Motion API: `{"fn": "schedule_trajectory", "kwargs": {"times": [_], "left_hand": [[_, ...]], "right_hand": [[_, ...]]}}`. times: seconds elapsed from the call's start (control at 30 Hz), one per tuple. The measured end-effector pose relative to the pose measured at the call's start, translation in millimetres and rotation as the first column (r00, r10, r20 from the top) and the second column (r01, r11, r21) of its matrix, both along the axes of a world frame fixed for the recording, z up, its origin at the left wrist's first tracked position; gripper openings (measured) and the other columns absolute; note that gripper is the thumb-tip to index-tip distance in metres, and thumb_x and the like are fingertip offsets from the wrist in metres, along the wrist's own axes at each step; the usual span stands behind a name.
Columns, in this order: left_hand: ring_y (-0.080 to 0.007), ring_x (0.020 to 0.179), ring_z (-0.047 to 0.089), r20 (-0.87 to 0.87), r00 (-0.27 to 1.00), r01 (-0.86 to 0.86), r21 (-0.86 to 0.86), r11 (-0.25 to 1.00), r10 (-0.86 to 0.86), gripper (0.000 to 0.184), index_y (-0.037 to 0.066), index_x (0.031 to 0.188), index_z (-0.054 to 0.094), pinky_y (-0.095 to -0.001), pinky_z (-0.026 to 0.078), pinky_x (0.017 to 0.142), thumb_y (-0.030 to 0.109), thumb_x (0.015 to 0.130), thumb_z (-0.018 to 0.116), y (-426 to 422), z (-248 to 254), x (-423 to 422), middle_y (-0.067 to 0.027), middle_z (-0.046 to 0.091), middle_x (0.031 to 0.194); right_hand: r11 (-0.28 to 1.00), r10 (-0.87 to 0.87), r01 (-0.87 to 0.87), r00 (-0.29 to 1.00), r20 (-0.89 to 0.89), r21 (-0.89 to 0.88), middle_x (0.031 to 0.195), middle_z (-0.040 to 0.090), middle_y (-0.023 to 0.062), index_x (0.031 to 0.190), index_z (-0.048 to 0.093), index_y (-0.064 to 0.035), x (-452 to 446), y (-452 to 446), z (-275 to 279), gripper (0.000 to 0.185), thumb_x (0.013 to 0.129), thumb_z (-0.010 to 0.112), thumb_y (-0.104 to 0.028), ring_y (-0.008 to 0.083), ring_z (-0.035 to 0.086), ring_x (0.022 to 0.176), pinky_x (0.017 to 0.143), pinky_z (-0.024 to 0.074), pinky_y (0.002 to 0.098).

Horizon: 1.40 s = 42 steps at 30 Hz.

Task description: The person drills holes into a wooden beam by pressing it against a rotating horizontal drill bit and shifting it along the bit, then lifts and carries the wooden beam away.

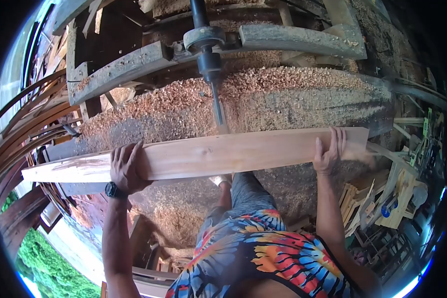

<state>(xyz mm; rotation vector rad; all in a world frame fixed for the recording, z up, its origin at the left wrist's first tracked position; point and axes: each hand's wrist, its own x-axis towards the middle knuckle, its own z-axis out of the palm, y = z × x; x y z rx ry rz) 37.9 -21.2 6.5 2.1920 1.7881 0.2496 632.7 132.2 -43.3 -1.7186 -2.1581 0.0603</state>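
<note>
A long pale wooden board [228, 153] lies crosswise in front of me, over the near edge of a work surface covered in shavings. My left hand [129, 168], with a watch at the wrist, grips the board left of its middle, fingers over the top. Near the right end, my right hand [329, 151] is closed on the board, with thumb and fingers on its upper face. A rotating cutter bit [217, 107] on a dark spindle points toward the board's far edge, between my hands. Whether its tip touches the wood is hard to tell.
Wood shavings [283, 79] are heaped along the back of the work surface [303, 111]. Behind it run curved wooden rails [303, 41]. Curved strips [30, 116] stand at the left, and scrap wood [357, 201] is piled at the right. More shavings lie on the floor.
</note>
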Motion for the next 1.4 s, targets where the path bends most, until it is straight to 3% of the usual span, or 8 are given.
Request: {"fn": "schedule_trajectory", "kwargs": {"times": [0.23, 0.97, 1.1, 1.4], "left_hand": [[-0.0392, 0.120, 0.062, -0.014, 0.999, 0.039, -0.089, 0.995, -0.040, 0.112, 0.008, 0.152, 0.054, -0.0573, 0.045, 0.105, 0.033, 0.052, 0.098, 4, 0, -18, -0.0165, 0.064, 0.135], [-0.0398, 0.120, 0.062, -0.025, 0.999, 0.023, -0.070, 0.997, -0.025, 0.110, 0.007, 0.150, 0.056, -0.0570, 0.044, 0.104, 0.025, 0.048, 0.093, 14, -3, -35, -0.0166, 0.065, 0.134], [-0.0433, 0.119, 0.062, -0.049, 0.999, 0.015, -0.100, 0.995, -0.020, 0.117, 0.003, 0.149, 0.056, -0.0587, 0.045, 0.104, 0.026, 0.040, 0.094, 15, -3, -37, -0.0201, 0.064, 0.133], [-0.0400, 0.119, 0.062, -0.041, 0.999, 0.006, -0.080, 0.997, -0.009, 0.114, 0.009, 0.152, 0.054, -0.0577, 0.044, 0.104, 0.024, 0.045, 0.093, 14, -4, -37, -0.0160, 0.064, 0.134]], "right_hand": [[0.999, 0.007, -0.006, 1.000, 0.023, -0.041, 0.139, 0.060, 0.0237, 0.135, 0.062, 0.0049, -6, 4, 2, 0.058, 0.095, 0.069, -0.036, 0.0496, 0.047, 0.140, 0.120, 0.0344, 0.0591], [0.999, -0.001, 0.003, 1.000, 0.025, -0.049, 0.138, 0.062, 0.0218, 0.134, 0.063, 0.0037, -29, 25, 1, 0.054, 0.095, 0.068, -0.033, 0.0493, 0.048, 0.140, 0.122, 0.0325, 0.0592], [0.999, 0.013, -0.012, 1.000, 0.021, -0.051, 0.138, 0.061, 0.0218, 0.134, 0.062, 0.0039, -28, 29, 0, 0.054, 0.095, 0.068, -0.033, 0.0492, 0.048, 0.140, 0.121, 0.0327, 0.0589], [0.999, 0.018, -0.017, 0.999, 0.040, -0.033, 0.138, 0.061, 0.0226, 0.135, 0.061, 0.0041, -30, 28, -1, 0.056, 0.096, 0.067, -0.035, 0.0496, 0.048, 0.139, 0.121, 0.0331, 0.0587]]}}
